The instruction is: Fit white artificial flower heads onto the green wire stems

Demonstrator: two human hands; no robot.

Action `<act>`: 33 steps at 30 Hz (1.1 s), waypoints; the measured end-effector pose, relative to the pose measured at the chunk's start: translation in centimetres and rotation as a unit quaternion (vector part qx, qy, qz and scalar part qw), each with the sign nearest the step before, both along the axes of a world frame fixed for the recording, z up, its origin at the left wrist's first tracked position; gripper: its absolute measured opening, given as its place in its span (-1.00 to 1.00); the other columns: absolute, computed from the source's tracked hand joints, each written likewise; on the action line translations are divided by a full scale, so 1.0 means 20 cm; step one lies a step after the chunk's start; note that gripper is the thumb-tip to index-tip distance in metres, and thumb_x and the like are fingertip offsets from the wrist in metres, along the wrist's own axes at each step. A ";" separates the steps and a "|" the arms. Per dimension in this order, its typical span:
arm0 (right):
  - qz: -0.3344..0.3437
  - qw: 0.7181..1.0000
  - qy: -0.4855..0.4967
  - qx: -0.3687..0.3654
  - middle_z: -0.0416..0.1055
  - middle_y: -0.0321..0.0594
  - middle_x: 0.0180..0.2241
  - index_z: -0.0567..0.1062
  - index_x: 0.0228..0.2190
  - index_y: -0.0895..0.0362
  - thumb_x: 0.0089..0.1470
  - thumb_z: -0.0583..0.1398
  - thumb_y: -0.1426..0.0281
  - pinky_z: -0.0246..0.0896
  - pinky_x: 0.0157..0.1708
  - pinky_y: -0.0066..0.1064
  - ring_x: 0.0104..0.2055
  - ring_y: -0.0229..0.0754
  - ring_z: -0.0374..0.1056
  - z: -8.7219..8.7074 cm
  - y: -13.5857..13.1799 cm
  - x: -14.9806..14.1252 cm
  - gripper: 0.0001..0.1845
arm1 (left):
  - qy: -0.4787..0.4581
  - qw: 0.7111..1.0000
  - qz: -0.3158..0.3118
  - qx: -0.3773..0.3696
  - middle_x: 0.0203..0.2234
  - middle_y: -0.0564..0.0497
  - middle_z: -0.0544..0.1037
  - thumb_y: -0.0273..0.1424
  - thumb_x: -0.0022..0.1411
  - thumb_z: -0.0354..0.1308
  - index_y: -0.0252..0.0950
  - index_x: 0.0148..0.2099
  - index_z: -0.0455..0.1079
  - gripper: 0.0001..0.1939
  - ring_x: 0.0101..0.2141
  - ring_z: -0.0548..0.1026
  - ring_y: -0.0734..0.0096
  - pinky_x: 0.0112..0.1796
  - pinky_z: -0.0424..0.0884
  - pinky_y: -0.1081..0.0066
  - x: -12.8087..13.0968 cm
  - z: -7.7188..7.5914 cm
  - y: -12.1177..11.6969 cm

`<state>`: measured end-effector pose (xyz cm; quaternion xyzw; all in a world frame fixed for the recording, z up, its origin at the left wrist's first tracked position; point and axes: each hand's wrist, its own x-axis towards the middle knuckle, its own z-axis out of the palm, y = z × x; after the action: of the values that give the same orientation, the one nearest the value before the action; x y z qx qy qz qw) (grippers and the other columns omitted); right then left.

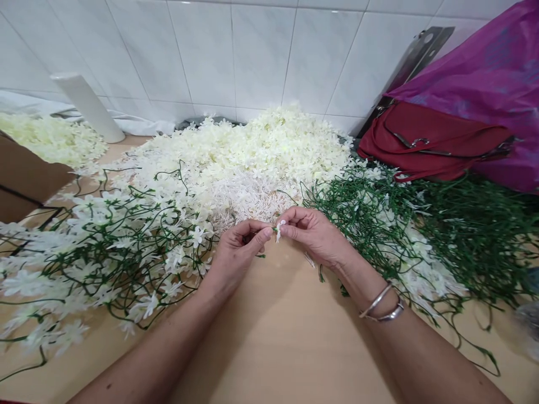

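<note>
Both my hands meet over the middle of the table, pinching one small white artificial flower (278,230) with a green stem end. My left hand (241,247) is closed on the green stem, most of which is hidden by the fingers. Thumb and forefinger of my right hand (314,233) grip the white petals. Just beyond the fingertips lies a pile of thin white stamen pieces (248,196). Left of my hands is a heap of white flowers on green stems (138,241). Bare green stems (446,224) are heaped to the right.
Loose cream petals (278,140) pile against the tiled wall (261,50). A white roll (88,106) stands at the back left, near a brown box (29,174). A red handbag (438,137) and a purple bag (475,73) sit at the back right.
</note>
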<state>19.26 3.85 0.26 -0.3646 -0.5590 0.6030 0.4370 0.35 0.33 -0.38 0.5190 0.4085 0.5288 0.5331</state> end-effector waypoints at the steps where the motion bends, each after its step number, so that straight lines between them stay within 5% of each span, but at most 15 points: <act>1: -0.004 1.000 -0.001 0.005 0.46 -0.34 -0.45 0.57 -0.44 0.11 -0.11 0.52 0.17 0.19 -0.32 -0.42 -0.38 -0.27 0.29 0.00 0.00 -0.01 -0.65 | 0.000 1.000 0.000 0.000 -0.55 0.11 0.46 -0.18 0.18 0.39 -0.28 -0.30 0.59 -0.75 -0.48 0.36 0.51 -0.39 0.36 0.50 0.00 0.00 0.00; 11: 0.029 0.998 0.054 0.021 0.54 -0.25 -0.22 0.58 -0.43 0.08 -0.03 0.50 0.26 0.32 -0.07 -0.32 -0.17 -0.19 0.43 -0.02 -0.01 -0.04 -0.75 | 0.012 1.000 -0.027 -0.009 -0.51 0.07 0.49 -0.07 0.20 0.35 -0.30 -0.33 0.54 -0.63 -0.42 0.45 0.45 -0.31 0.44 0.45 -0.02 0.00 0.00; 33: 0.045 0.998 0.036 0.000 0.59 -0.24 -0.29 0.62 -0.47 0.06 -0.09 0.54 0.24 0.38 -0.08 -0.28 -0.21 -0.18 0.46 0.00 0.01 -0.02 -0.74 | 0.005 0.999 -0.048 -0.019 -0.51 0.04 0.53 -0.07 0.18 0.38 -0.29 -0.36 0.54 -0.64 -0.44 0.48 0.44 -0.30 0.49 0.41 -0.01 0.00 0.01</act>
<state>18.85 4.00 0.33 -0.3175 -0.5587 0.6348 0.4290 0.16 0.55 -0.29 0.5305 0.3960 0.4915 0.5659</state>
